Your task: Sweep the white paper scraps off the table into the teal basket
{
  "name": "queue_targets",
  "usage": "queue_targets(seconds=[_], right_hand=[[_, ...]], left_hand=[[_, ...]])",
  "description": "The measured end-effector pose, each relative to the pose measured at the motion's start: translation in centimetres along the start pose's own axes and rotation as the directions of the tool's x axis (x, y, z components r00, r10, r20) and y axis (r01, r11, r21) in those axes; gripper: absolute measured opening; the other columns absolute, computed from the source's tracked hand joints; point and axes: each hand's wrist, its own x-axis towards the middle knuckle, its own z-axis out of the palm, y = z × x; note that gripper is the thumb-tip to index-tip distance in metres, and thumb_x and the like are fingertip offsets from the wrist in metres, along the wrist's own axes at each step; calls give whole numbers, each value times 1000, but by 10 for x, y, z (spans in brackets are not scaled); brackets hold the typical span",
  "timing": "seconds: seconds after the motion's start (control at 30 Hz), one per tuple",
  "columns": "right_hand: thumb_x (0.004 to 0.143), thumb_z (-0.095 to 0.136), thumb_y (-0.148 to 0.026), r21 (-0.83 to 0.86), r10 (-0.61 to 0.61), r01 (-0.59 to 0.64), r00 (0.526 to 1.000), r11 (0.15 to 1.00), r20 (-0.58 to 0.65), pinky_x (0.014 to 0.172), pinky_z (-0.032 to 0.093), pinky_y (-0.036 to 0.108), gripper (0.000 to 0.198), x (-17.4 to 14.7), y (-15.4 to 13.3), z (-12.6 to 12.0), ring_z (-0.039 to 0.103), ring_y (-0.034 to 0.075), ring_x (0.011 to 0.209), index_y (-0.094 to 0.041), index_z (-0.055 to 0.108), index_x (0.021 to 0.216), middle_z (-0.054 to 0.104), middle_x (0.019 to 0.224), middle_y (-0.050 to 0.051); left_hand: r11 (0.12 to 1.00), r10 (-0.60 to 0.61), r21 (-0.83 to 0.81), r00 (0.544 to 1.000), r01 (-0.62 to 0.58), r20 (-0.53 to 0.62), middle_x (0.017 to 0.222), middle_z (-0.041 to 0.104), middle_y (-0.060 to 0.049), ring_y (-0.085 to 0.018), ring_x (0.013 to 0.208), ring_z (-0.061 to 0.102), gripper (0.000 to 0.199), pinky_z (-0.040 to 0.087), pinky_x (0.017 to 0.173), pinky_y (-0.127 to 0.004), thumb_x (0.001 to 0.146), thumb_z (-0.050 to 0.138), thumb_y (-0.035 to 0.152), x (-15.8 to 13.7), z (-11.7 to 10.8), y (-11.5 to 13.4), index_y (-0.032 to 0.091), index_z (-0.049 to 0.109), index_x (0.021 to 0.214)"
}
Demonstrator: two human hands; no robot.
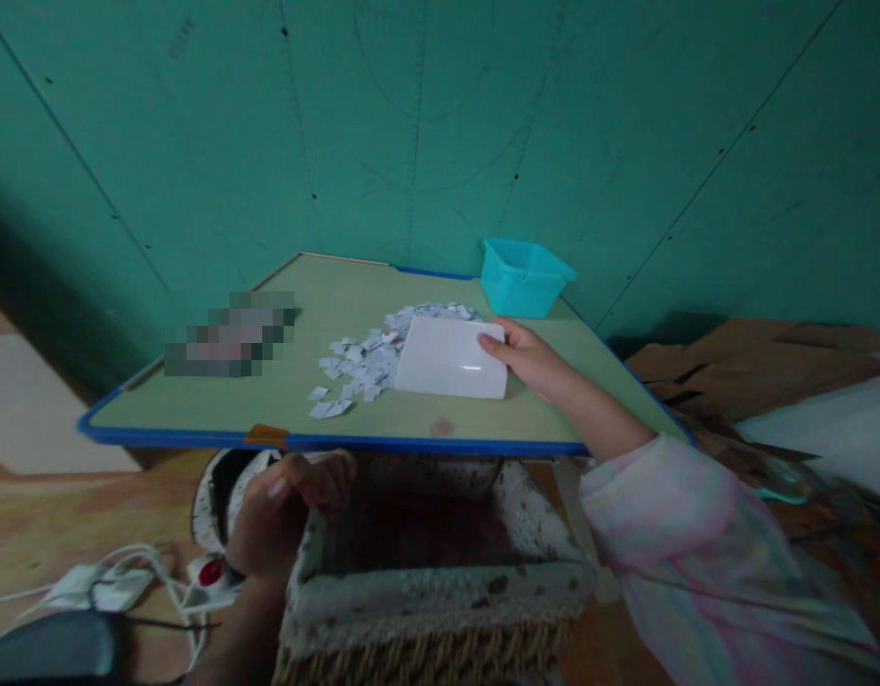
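Note:
My right hand (pixel 526 357) grips a smooth, glossy white sheet (pixel 444 357) by its right edge, thumb on top. The sheet is slightly curved and sits low over the table (pixel 197 410). Along its left and far sides lies a loose pile of small white paper pieces (pixel 369 360); several more are scattered to the left. Below the table's front edge, my left hand (pixel 301 491) is closed, its fingers curled over the left rim of a cloth-lined wicker basket (pixel 440 591). The basket's inside is dark, with something reddish at the bottom.
A turquoise plastic bin (pixel 526 276) stands at the table's back right corner. A blurred-out item (pixel 232 333) lies at the left. White cables and a power strip (pixel 101 586) are on the floor at left. Flattened cardboard (pixel 754 372) leans at right. A green wall (pixel 440 124) stands behind.

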Motion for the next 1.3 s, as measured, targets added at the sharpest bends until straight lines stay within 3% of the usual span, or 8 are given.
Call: queue_targets(seconds=[0.27,0.4,0.53,0.77,0.87,1.03,1.3], right_hand=[[75,71,-45,66,0,-7,995,998,104,68,48,28,29,13,-2,8,56,13,71,-23,56,84,62,77,-2],[75,71,-45,79,26,-41,985,996,172,67,46,28,29,10,-3,4,55,13,70,-23,56,87,60,78,-2],[72,74,-44,101,80,-105,971,989,226,65,45,28,31,2,-3,-5,55,13,69,-23,56,87,60,78,-2],[72,72,-43,114,138,-144,989,983,62,60,40,26,29,-17,4,-25,51,12,64,-23,56,84,58,74,-3],[72,72,-43,112,167,-168,986,979,20,59,40,27,29,-24,8,-27,52,13,64,-22,56,85,59,74,-2],[70,73,-44,115,186,-188,982,975,28,59,40,27,31,-31,9,-15,52,12,62,-21,56,80,60,72,-2],[79,67,-34,75,155,-161,985,984,81,60,42,28,16,-29,8,3,54,13,66,-21,58,83,62,76,0]], left_hand=[[999,37,31,999,-38,34,49,59,-3,-19,47,50,28,39,60,-37,84,51,36,-1,-10,-3,18,65,68],[999,37,-36,995,-33,98,56,61,-4,-18,53,53,29,40,62,-35,85,49,36,-1,-13,-3,15,66,73],[999,37,-16,995,-35,92,56,61,-3,-18,52,53,29,40,63,-35,86,51,35,1,-10,0,15,65,71],[1000,-2,-12,999,2,-41,48,58,-3,-18,45,47,27,37,60,-37,85,54,33,-1,3,1,18,66,66],[1000,-21,-6,1000,21,-16,47,57,-3,-18,45,47,27,37,58,-36,84,55,34,0,6,1,18,67,66],[999,-49,4,999,49,-1,47,58,-4,-18,46,49,27,37,57,-36,83,56,33,4,10,3,17,66,63],[1000,-13,-15,1000,12,-14,48,57,-2,-16,45,50,26,39,58,-36,83,54,31,1,11,-2,16,66,65]])
